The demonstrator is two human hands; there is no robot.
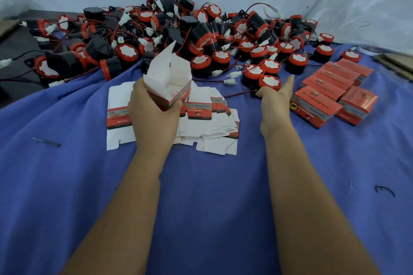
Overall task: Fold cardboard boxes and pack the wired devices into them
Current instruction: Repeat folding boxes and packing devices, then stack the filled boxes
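while left hand (154, 111) grips it, the open box (171, 80) shows white flaps.

Open red-white box (172, 87) upright, beside piled red-black wired devices (169, 35)

We see a blue cloth (207, 196) covering the surface. On it lie a heap of black-and-red wired devices (169, 35) at the back, flat unfolded cartons (207, 138) in the middle, closed red boxes (335, 91) at right, and perhaps wire scraps (384, 191).
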